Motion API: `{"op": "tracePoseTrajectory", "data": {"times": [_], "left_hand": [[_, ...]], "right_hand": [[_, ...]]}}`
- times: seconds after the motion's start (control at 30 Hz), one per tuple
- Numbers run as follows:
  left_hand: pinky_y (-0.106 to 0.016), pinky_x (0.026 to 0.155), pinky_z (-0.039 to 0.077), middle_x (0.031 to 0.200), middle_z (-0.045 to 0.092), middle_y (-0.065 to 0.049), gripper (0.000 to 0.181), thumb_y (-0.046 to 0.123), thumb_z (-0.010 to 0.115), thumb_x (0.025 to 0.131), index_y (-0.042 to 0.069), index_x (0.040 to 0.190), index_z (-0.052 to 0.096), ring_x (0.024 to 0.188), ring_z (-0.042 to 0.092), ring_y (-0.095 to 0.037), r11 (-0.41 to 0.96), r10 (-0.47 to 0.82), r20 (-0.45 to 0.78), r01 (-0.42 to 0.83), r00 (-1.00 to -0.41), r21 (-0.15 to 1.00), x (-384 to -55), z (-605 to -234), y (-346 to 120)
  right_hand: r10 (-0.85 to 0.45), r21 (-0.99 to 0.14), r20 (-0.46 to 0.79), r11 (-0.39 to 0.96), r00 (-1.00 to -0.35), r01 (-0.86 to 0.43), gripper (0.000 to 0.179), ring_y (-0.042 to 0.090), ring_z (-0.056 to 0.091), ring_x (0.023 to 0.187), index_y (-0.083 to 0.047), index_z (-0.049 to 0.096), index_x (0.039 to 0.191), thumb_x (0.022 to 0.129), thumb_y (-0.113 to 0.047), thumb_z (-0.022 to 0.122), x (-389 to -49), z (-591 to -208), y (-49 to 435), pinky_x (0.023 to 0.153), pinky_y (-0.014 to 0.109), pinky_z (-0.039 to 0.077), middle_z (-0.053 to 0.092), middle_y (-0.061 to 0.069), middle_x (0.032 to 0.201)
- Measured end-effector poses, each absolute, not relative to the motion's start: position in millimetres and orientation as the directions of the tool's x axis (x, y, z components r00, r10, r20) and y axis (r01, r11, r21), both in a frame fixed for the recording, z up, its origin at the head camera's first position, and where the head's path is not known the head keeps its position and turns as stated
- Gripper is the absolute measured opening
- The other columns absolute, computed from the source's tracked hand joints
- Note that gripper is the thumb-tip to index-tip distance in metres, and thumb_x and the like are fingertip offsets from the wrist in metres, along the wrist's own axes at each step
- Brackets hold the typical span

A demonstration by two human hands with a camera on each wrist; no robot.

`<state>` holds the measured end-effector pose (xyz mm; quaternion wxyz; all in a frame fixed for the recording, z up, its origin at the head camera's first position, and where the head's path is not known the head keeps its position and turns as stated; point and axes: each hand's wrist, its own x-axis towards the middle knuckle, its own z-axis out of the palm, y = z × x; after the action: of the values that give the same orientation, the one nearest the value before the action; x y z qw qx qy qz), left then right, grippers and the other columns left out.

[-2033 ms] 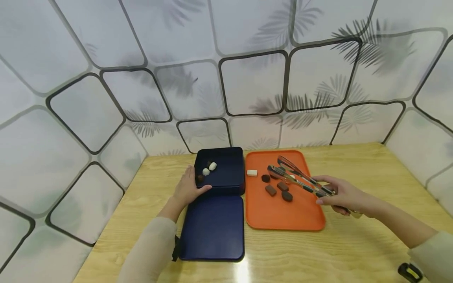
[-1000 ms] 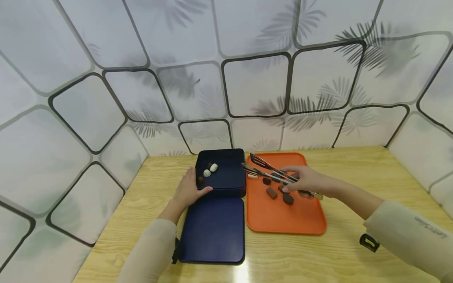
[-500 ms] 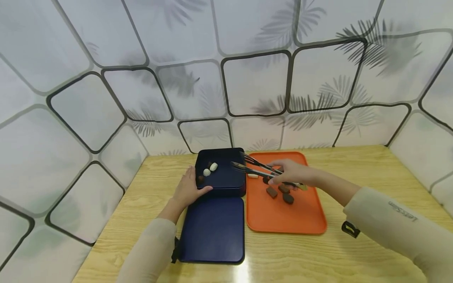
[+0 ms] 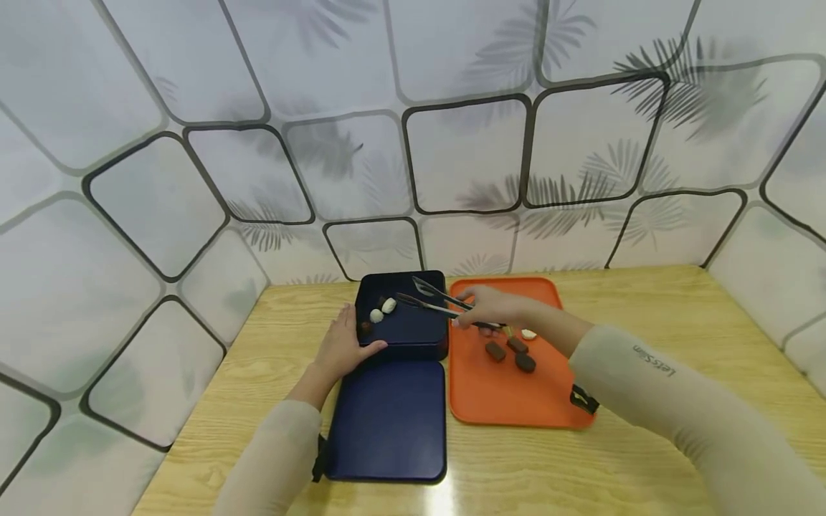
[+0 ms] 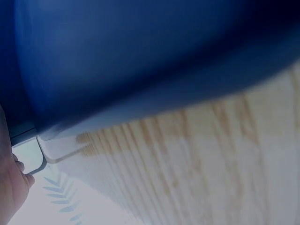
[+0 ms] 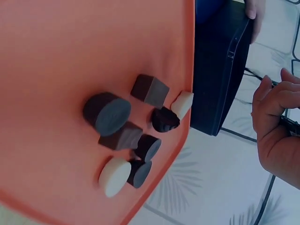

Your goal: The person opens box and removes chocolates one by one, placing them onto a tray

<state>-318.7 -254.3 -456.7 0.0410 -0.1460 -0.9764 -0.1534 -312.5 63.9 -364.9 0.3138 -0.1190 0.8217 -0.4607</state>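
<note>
My right hand (image 4: 493, 307) grips metal tongs (image 4: 427, 304) with dark tips, whose two arms stand apart over the navy box (image 4: 422, 326). Whether anything sits between the tips cannot be made out. Two white and two dark chocolates lie along the box's left side, among them a white chocolate (image 4: 389, 305). My left hand (image 4: 338, 342) rests against the box's left wall, fingers extended and thumb along the front rim. Several chocolates lie on the orange tray (image 4: 516, 401), including a brown block (image 4: 495, 350), a dark oval chocolate (image 6: 108, 113) and a white oval chocolate (image 6: 115, 177).
A navy lid (image 4: 390, 423) lies flat in front of the box. Box and tray stand side by side on the wooden table (image 4: 503, 473). Behind them rises a patterned backdrop (image 4: 464, 158), which also closes in both sides.
My right hand has carried the tongs leftward from above the tray, their tips now over the box. The chocolates in view on the tray keep their places, and my left hand has stayed put.
</note>
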Motion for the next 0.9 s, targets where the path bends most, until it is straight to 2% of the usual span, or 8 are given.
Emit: {"op": "tracePoseTrajectory", "data": {"times": [0.17, 0.33, 0.43, 0.6, 0.67, 0.9], "left_hand": [[-0.054, 0.111, 0.022, 0.15, 0.021, -0.033, 0.111, 0.066, 0.06, 0.079, -0.014, 0.145, 0.018, 0.139, 0.022, -0.044, 0.904, 0.275, 0.145, 0.307, -0.951, 0.298, -319, -459, -254], [-0.053, 0.112, 0.022, 0.15, 0.02, -0.032, 0.11, 0.063, 0.061, 0.08, -0.013, 0.145, 0.017, 0.139, 0.022, -0.043, 0.909, 0.272, 0.144, 0.303, -0.952, 0.286, -321, -461, -255], [-0.054, 0.112, 0.021, 0.151, 0.019, -0.032, 0.108, 0.061, 0.063, 0.081, -0.013, 0.145, 0.016, 0.14, 0.021, -0.043, 0.907, 0.274, 0.133, 0.302, -0.952, 0.294, -321, -461, -254], [-0.054, 0.112, 0.02, 0.151, 0.017, -0.031, 0.108, 0.06, 0.063, 0.081, -0.013, 0.146, 0.015, 0.14, 0.019, -0.043, 0.906, 0.269, 0.117, 0.293, -0.956, 0.306, -322, -459, -254], [-0.053, 0.113, 0.02, 0.152, 0.017, -0.031, 0.107, 0.059, 0.063, 0.082, -0.012, 0.146, 0.015, 0.141, 0.019, -0.043, 0.909, 0.262, 0.11, 0.284, -0.959, 0.304, -322, -459, -254], [-0.053, 0.113, 0.019, 0.152, 0.015, -0.031, 0.107, 0.057, 0.064, 0.082, -0.012, 0.146, 0.014, 0.141, 0.018, -0.042, 0.907, 0.26, 0.1, 0.278, -0.96, 0.315, -321, -459, -254]], "right_hand": [[-0.446, -0.822, -0.405, 0.56, -0.798, 0.103, 0.067, 0.013, 0.034, 0.039, -0.008, 0.027, 0.145, 0.091, -0.02, 0.064, -319, -371, 50, 0.043, 0.029, 0.032, 0.044, 0.002, 0.052], [-0.444, -0.815, -0.382, 0.575, -0.81, 0.069, 0.062, 0.014, 0.038, 0.041, -0.008, 0.033, 0.142, 0.09, -0.02, 0.065, -326, -376, 37, 0.042, 0.027, 0.034, 0.05, 0.004, 0.055], [-0.451, -0.829, -0.362, 0.556, -0.816, 0.061, 0.049, 0.014, 0.04, 0.042, -0.001, 0.042, 0.13, 0.09, -0.017, 0.065, -331, -381, 28, 0.042, 0.026, 0.036, 0.054, 0.006, 0.063], [-0.44, -0.844, -0.387, 0.522, -0.811, 0.119, 0.035, 0.013, 0.041, 0.044, 0.001, 0.046, 0.114, 0.089, -0.014, 0.066, -339, -390, 13, 0.042, 0.025, 0.035, 0.056, 0.005, 0.072], [-0.43, -0.841, -0.4, 0.522, -0.81, 0.138, 0.036, 0.012, 0.042, 0.045, -0.003, 0.044, 0.115, 0.089, -0.015, 0.066, -340, -392, 9, 0.043, 0.025, 0.035, 0.057, 0.005, 0.074], [-0.411, -0.841, -0.406, 0.518, -0.816, 0.158, 0.031, 0.011, 0.043, 0.045, -0.002, 0.047, 0.112, 0.089, -0.012, 0.065, -343, -393, 0, 0.041, 0.023, 0.036, 0.057, 0.005, 0.073]]}}
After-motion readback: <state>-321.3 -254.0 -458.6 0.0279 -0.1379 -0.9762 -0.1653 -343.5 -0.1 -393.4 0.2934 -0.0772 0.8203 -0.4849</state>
